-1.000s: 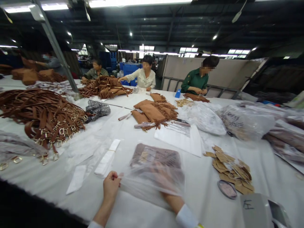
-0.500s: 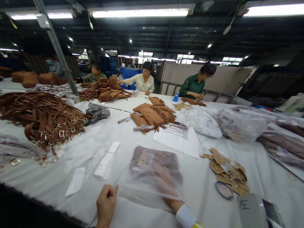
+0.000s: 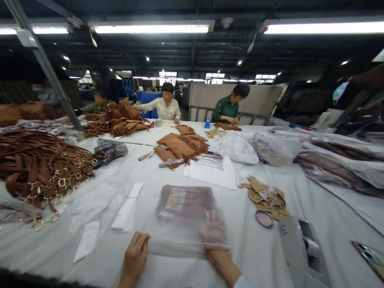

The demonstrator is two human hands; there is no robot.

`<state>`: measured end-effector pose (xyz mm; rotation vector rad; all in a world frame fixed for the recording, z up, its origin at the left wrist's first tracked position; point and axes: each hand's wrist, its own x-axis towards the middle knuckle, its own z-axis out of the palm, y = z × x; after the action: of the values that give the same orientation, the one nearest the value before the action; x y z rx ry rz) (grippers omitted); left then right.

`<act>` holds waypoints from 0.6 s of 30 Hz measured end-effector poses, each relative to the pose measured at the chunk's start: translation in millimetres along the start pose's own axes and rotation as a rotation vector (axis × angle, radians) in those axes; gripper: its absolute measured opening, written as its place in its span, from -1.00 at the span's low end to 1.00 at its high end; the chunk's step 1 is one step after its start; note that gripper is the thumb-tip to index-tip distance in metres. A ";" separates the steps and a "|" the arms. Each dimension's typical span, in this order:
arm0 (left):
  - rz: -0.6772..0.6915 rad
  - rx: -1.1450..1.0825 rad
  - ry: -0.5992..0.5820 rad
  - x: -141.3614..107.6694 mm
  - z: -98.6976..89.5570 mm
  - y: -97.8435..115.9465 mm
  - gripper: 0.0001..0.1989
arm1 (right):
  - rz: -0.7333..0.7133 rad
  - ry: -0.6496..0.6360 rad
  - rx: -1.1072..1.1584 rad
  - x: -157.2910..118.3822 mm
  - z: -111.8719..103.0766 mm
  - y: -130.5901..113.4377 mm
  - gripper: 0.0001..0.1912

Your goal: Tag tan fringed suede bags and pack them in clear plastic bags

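Note:
In front of me on the white-covered table lies a clear plastic bag (image 3: 177,240) with a flat brown item (image 3: 186,202) inside; a label and printed lines show on it. At the bag's near left corner, my left hand (image 3: 134,256) is closed, pinching the edge of the plastic. My right hand (image 3: 214,232) is inside the bag's mouth, seen blurred through the film, with fingers stretched out beside the lower right of the brown item. Its wrist comes out of the bag's near edge.
Folded white strips (image 3: 127,208) lie left, beyond them brown straps (image 3: 48,164) with metal clasps. Tan tags (image 3: 267,196), a roll of tape (image 3: 264,219) and a grey dispenser (image 3: 303,252) are on the right. Fringed brown pouches (image 3: 180,146) lie ahead; co-workers sit across the table.
My right hand has drawn back toward the bag's mouth and to the right, and its fingers have come off the brown item. My left hand stays at the corner. The view has turned right.

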<state>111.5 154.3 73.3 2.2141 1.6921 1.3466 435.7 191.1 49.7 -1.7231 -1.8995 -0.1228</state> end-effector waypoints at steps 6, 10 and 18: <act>0.025 -0.006 0.058 -38.8 -3.7 9.8 -0.89 | 0.334 0.180 0.217 -48.1 6.9 38.7 -0.24; 0.451 -0.131 -0.114 -48.0 23.0 49.5 -0.67 | 0.270 0.107 0.192 -43.6 -8.3 17.6 -0.23; 0.315 -0.035 -0.602 -1.0 59.6 92.1 -0.51 | -0.053 0.022 0.080 -31.7 -43.2 -29.6 -0.49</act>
<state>220.2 142.8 82.5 2.5790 1.1357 0.6165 423.0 139.5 80.1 -1.6131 -1.9087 -0.0841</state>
